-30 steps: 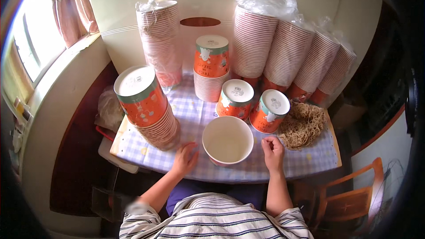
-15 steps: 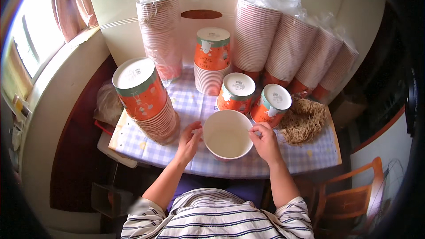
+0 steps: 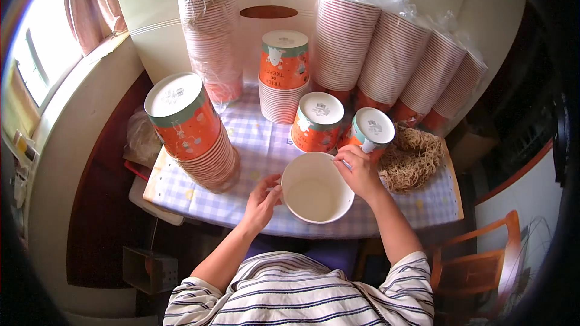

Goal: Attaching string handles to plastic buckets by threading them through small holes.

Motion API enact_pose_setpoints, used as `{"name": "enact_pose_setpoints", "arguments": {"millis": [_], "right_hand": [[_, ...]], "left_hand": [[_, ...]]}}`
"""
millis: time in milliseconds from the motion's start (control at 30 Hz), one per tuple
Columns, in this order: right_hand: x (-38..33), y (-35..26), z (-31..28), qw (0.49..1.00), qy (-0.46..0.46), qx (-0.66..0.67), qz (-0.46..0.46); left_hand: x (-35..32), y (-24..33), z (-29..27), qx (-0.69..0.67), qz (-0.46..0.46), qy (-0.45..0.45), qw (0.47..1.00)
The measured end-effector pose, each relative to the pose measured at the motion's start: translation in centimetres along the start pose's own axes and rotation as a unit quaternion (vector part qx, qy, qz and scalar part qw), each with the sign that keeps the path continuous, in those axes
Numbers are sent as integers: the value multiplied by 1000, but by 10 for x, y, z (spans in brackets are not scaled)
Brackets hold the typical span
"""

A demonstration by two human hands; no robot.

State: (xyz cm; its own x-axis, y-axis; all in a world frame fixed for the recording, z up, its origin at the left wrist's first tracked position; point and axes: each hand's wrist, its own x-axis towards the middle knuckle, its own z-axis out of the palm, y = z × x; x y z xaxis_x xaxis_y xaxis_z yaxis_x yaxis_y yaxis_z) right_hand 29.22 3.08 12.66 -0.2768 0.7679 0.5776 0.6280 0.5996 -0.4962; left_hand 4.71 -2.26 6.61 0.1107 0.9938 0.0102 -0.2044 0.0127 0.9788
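A round paper bucket (image 3: 316, 196), white inside, stands mouth up near the table's front edge, tilted slightly toward me. My left hand (image 3: 263, 200) is closed at its left rim, thumb and fingers pinched together; a small pale bit shows between them, too small to name. At the far right of the rim my right hand (image 3: 356, 172) pinches the edge, its fingertips partly hidden. Just beyond sit two upside-down orange paper buckets with green bands, the left one (image 3: 317, 124) and the right one (image 3: 373, 128). A tangled bundle of tan twine (image 3: 412, 160) lies to the right.
A nested stack of orange buckets (image 3: 187, 130) leans at the left, another (image 3: 284, 75) stands mid-table. Bagged stacks rise at the back left (image 3: 211, 42) and back right (image 3: 345, 39). A checked cloth (image 3: 260, 145) covers the table. A wooden chair (image 3: 477, 265) stands at right.
The bucket has turned and shifted slightly right and nearer to me. My right hand has moved up along its far right rim; my left hand stays at the left rim. The view has shifted a little.
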Motion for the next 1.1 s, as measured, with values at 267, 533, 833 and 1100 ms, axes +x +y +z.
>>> {"name": "enact_pose_setpoints", "arguments": {"millis": [267,533,833,1100], "right_hand": [[8,-43,28,990,-138,27,-7],[10,-29,64,983,-161,36,83],[15,-32,68,985,-154,49,67],[18,-33,69,987,-150,23,56]], "left_hand": [[18,-4,-18,72,-17,-23,997],[26,-16,-24,63,1,-31,998],[35,-10,-32,108,-8,-57,993],[39,-3,-32,116,-6,-56,992]]}}
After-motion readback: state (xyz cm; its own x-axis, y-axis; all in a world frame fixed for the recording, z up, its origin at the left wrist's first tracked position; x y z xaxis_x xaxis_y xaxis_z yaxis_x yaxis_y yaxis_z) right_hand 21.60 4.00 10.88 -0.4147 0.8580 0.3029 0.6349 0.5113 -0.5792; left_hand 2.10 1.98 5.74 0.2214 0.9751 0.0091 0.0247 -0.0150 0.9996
